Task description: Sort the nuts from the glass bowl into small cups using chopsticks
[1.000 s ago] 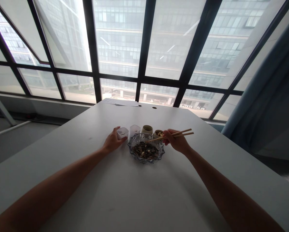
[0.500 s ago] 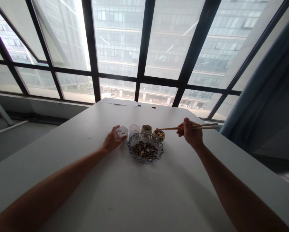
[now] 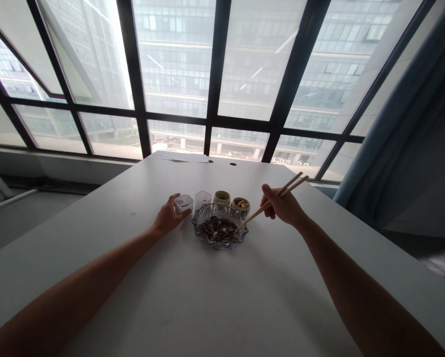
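Wooden chopsticks (image 3: 261,210) are gripped in my right hand (image 3: 283,204), and their tips reach down into a clear, wavy-rimmed glass bowl (image 3: 221,242). Dark, elongated seeds (image 3: 215,230) with a few pale pieces lie in that bowl. My left hand (image 3: 169,215) is curled round a small white plastic cup (image 3: 184,204), which has a few dark bits inside. Beside it stands another white plastic cup (image 3: 203,197). To its right come an open beige pot (image 3: 221,197) and a similar pot (image 3: 240,206) holding tan nuts.
All of this stands on a large white table (image 3: 192,297). Sheets of paper (image 3: 181,157) lie at its far edge, near round holes in the tabletop. Beyond are tall windows, with a blue curtain (image 3: 389,129) at the right.
My right hand has swung the chopsticks' tips from above the nut pot down into the glass bowl, so the sticks now slant steeply. My left hand keeps hold of the white cup.
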`<state>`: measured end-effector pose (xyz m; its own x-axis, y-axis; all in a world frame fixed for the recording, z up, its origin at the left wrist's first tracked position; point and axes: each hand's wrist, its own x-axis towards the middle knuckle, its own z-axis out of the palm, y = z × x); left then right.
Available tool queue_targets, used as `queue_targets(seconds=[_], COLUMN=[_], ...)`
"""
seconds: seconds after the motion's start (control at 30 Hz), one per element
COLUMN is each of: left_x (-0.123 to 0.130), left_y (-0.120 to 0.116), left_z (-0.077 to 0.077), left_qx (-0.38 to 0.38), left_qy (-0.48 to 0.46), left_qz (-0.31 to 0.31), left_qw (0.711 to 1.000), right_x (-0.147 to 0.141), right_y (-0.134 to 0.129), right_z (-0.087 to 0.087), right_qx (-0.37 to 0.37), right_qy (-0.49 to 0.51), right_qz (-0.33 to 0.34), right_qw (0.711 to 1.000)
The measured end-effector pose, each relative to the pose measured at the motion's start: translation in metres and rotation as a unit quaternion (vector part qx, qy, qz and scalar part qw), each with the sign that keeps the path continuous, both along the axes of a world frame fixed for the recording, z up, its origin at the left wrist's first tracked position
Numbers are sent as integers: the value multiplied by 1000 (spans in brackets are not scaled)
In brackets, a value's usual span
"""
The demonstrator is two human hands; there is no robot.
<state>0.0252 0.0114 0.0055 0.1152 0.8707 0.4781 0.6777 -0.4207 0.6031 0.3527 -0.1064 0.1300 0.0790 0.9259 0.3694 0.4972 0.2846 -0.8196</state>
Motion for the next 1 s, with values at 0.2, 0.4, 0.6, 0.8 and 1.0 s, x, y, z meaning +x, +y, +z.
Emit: queue_targets(seconds=[0.2,0.4,0.6,0.8,1.0], left_x=[1,2,1,1,2], left_y=[1,-2,-3,-3,-5], left_z=[-1,2,3,3,5], left_qx=[9,0,-10,-11,-21], left_qy=[6,0,4,2,-3], left_qz=[6,-5,-9,-13,-13], left_qw=[1000,1000,1000,1000,1000], right_x=[-27,-44,-40,-49,-41], right_y=[4,10,0,2,3], right_z=[-23,-43,-25,-34,-30], right_qx=[-89,-23,-40,-40,69], right_qy=[14,48,39,27,25], right_qz=[109,137,77,115,34], right_qw=[990,989,995,992,997])
